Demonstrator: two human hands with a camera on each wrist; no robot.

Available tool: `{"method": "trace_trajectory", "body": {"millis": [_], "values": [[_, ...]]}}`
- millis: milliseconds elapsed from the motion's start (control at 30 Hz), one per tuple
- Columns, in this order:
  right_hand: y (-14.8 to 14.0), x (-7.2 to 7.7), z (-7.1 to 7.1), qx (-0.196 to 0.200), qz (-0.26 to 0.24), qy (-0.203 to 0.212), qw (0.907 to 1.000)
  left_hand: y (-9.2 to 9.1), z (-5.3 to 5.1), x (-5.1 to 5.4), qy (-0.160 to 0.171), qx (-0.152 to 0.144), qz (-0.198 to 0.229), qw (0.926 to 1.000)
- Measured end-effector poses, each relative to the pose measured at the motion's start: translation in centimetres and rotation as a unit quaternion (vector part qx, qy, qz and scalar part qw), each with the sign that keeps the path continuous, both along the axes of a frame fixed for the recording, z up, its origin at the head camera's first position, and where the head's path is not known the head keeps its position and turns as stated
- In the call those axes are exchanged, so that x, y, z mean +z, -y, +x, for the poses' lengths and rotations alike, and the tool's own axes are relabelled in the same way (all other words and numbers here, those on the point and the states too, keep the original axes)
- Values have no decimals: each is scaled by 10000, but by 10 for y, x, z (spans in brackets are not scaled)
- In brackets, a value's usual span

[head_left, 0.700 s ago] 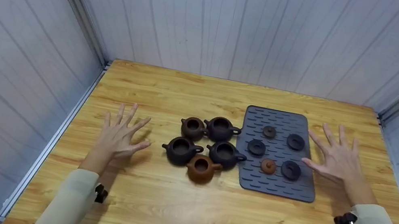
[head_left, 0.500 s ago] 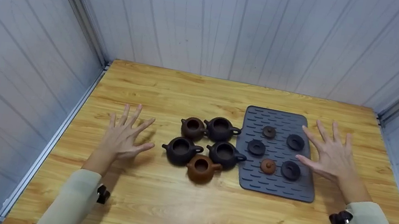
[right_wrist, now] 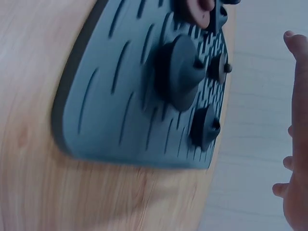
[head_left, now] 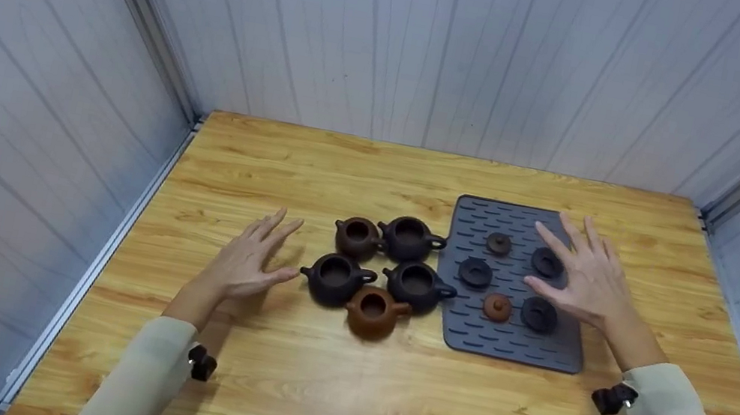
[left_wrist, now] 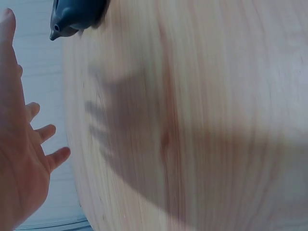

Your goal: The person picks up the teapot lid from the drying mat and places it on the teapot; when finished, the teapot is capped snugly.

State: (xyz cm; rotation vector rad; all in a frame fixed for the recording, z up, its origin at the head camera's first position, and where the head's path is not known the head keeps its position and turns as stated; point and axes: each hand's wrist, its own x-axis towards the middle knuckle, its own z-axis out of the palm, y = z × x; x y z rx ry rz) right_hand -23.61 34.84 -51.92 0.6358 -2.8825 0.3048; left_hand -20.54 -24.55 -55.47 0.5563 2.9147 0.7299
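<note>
My left hand [head_left: 248, 262] hovers left of a cluster of small lidless teapots, its fingers spread and holding nothing. Nearest to it is a black teapot [head_left: 331, 290], whose spout points at the thumb; its spout end [left_wrist: 77, 17] shows in the left wrist view. Beside that one stand a reddish-brown teapot [head_left: 371, 323], a dark brown teapot [head_left: 355, 238] and two more black teapots. My right hand [head_left: 592, 285] is over the right part of a grey mat [head_left: 505, 347], fingers spread. Under and beside it lie black lids [head_left: 538, 315], a reddish-brown lid [head_left: 497, 308] and a dark brown lid [head_left: 498, 244].
The wooden table [head_left: 337, 392] is bounded by a pale panel wall [head_left: 400, 38] at the back and more panels at both sides. The handles of two black teapots reach to the mat's left edge.
Both hands have moved inward: the left to the right toward the teapots, the right to the left over the mat. Teapots and lids have stayed in place.
</note>
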Motion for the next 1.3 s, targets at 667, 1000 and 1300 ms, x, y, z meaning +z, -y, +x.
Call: {"method": "trace_trajectory", "body": {"millis": [667,1000,1300], "values": [[44,14,0,-92,-2164,1110,9699,-26,-6,-12,692,155,1986,9775],[62,7,-4,-24,-2729,1323,9529,-36,-10,-24,1081,63,2842,9526],[74,-16,-2,-164,-3066,1506,9397,-39,-11,-28,1428,-37,3265,9343]]}}
